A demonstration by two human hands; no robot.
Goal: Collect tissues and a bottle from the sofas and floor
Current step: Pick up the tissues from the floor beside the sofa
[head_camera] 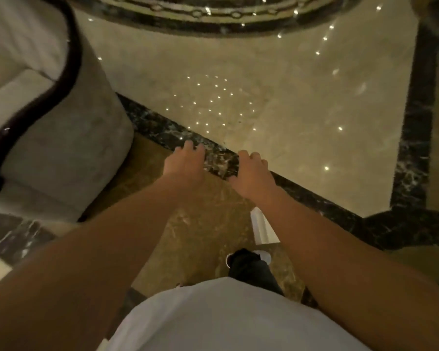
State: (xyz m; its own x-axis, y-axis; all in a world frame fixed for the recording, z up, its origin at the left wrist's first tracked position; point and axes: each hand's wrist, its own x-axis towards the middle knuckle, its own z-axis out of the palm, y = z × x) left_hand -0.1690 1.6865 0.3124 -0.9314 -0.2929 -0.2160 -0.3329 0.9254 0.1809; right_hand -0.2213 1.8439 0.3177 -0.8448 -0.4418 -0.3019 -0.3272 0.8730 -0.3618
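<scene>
Both bare arms reach forward and down over a polished marble floor [276, 97]. The left hand [185, 164] and the right hand [251, 173] hang side by side, palms down, fingers loosely curled and slightly spread; neither has hold of anything. Both hover above the dark marble band [162, 127] that runs diagonally across the floor, which serves here as the landmark.

A grey upholstered sofa [66, 148] with a dark curved trim [69, 69] stands at the far left end of that band, its rounded arm just beside it. On the near side of the band, on brown veined stone, lies a white folded tissue or small white pack [262, 226], partly covered by the right forearm; its exact nature cannot be told. Just nearer than that, a dark trouser leg and a white shoe [264, 255] stand on the brown stone, and a white shirt [226, 317] fills the bottom edge of the view.

Beyond the band the pale marble shows many small reflected points of light, and a curved ornamental border [213, 13] lies at the far side. No bottle shows itself in this view
</scene>
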